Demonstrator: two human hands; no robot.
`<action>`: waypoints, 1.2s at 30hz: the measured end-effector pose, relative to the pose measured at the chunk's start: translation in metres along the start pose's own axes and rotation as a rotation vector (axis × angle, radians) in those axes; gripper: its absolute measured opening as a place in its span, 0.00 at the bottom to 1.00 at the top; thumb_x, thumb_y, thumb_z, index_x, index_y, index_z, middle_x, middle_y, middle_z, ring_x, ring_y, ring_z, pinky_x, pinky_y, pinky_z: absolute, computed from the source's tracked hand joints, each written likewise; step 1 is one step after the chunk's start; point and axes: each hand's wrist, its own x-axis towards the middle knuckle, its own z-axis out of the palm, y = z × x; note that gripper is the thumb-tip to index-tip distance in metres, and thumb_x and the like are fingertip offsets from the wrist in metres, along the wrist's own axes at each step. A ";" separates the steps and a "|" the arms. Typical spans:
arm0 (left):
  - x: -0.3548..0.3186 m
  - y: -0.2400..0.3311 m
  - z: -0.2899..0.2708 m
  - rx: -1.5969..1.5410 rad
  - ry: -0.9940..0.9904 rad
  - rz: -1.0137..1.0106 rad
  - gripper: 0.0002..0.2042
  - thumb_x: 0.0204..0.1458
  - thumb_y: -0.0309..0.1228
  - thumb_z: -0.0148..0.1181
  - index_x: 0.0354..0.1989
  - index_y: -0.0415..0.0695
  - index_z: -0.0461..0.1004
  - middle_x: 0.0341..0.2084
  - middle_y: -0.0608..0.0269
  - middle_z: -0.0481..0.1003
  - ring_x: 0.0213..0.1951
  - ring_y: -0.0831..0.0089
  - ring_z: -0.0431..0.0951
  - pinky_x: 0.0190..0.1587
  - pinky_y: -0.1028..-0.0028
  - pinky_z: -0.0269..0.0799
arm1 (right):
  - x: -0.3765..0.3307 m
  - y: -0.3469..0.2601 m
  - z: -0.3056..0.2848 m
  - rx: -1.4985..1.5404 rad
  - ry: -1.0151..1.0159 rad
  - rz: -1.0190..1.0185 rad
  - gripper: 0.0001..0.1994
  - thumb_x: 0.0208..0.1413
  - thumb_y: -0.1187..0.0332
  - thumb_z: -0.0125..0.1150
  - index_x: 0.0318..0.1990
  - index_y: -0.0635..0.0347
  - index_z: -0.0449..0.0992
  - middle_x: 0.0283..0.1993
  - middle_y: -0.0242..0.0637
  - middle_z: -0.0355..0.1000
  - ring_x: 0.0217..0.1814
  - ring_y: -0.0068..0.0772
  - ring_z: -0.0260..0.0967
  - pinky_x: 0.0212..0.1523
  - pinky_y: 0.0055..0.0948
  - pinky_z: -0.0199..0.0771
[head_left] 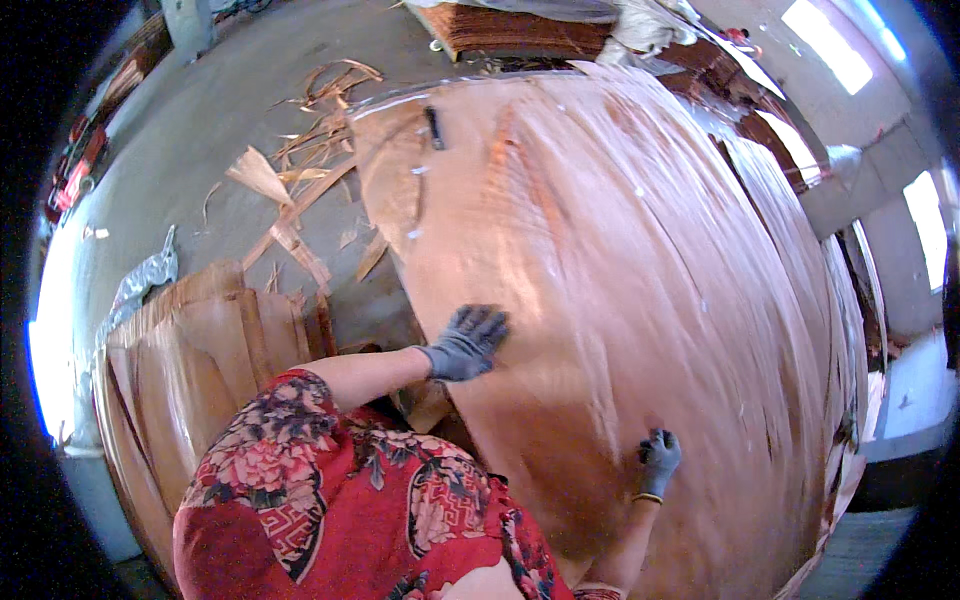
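A large reddish-brown wood veneer sheet (pixel 560 300) lies spread before me, with ripples and long creases. My left hand (pixel 468 343), in a grey glove, rests on its left part with the fingers stretched out. My right hand (pixel 659 463), also gloved, is over the nearer right part of the sheet. Its fingers are curled closed; whatever may be inside them is too small to make out. Near the far left corner of the sheet lies a small black object (pixel 433 128), its kind unclear. Small white bits (pixel 418 170) dot the surface close to it.
Torn veneer strips (pixel 300 190) litter the concrete floor (pixel 215 120) on the left. A second stack of veneer (pixel 190 370) stands at my left side. Beyond the far edge is another veneer pile (pixel 520 35), partly covered by pale sheeting (pixel 650 35). More sheets line the right.
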 end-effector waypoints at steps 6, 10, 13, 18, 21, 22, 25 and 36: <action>-0.006 -0.062 -0.044 -0.539 -0.373 0.404 0.31 0.55 0.50 0.43 0.63 0.45 0.52 0.64 0.50 0.48 0.65 0.52 0.45 0.64 0.55 0.37 | -0.068 -0.129 0.167 0.113 -0.268 -0.092 0.07 0.54 0.69 0.54 0.35 0.64 0.72 0.24 0.31 0.69 0.20 0.22 0.66 0.19 0.21 0.65; -0.073 -0.161 -0.127 -1.202 -0.709 0.134 0.24 0.56 0.43 0.48 0.59 0.46 0.60 0.55 0.52 0.65 0.54 0.63 0.66 0.57 0.69 0.58 | -0.084 -0.179 0.274 -0.215 -0.235 -0.453 0.10 0.52 0.69 0.58 0.40 0.65 0.72 0.28 0.34 0.71 0.25 0.26 0.69 0.26 0.23 0.69; -0.171 -0.259 -0.129 -1.145 -0.499 -0.465 0.23 0.55 0.41 0.50 0.59 0.50 0.61 0.48 0.56 0.72 0.47 0.72 0.72 0.51 0.73 0.65 | -0.109 -0.279 0.362 -0.442 -0.295 -0.564 0.18 0.48 0.65 0.61 0.46 0.62 0.69 0.36 0.43 0.72 0.35 0.39 0.70 0.36 0.33 0.71; -0.301 -0.365 -0.135 -1.025 -0.116 -0.851 0.23 0.54 0.32 0.51 0.58 0.42 0.60 0.42 0.59 0.74 0.45 0.73 0.73 0.47 0.73 0.67 | -0.108 -0.331 0.484 -0.538 -0.283 -0.737 0.26 0.44 0.58 0.64 0.50 0.60 0.66 0.46 0.48 0.66 0.46 0.45 0.67 0.43 0.39 0.69; -0.374 -0.391 -0.115 -1.424 0.198 -1.115 0.23 0.53 0.27 0.50 0.59 0.39 0.59 0.39 0.59 0.75 0.44 0.72 0.74 0.46 0.74 0.68 | -0.101 -0.353 0.546 -0.709 -0.245 -0.778 0.27 0.42 0.55 0.65 0.47 0.59 0.67 0.47 0.49 0.65 0.48 0.45 0.65 0.43 0.42 0.68; -0.385 -0.394 -0.120 -1.360 0.194 -1.083 0.22 0.52 0.26 0.50 0.57 0.40 0.62 0.39 0.60 0.74 0.43 0.72 0.74 0.45 0.75 0.68 | -0.098 -0.358 0.560 -0.766 -0.248 -0.762 0.27 0.41 0.54 0.65 0.46 0.59 0.67 0.47 0.50 0.65 0.49 0.45 0.64 0.44 0.43 0.67; -0.412 -0.393 -0.113 -1.309 0.213 -1.055 0.18 0.49 0.23 0.52 0.51 0.41 0.69 0.39 0.60 0.73 0.39 0.72 0.75 0.43 0.77 0.68 | -0.080 -0.362 0.590 -0.835 -0.132 -0.745 0.22 0.39 0.55 0.65 0.39 0.57 0.67 0.41 0.50 0.67 0.43 0.47 0.67 0.39 0.41 0.69; -0.296 -0.512 -0.179 -0.650 -0.080 -0.709 0.11 0.42 0.31 0.60 0.36 0.45 0.76 0.32 0.60 0.73 0.34 0.65 0.74 0.37 0.75 0.69 | -0.038 -0.415 0.587 -0.793 -0.382 -0.518 0.15 0.46 0.59 0.58 0.36 0.59 0.67 0.29 0.46 0.72 0.29 0.51 0.71 0.30 0.44 0.70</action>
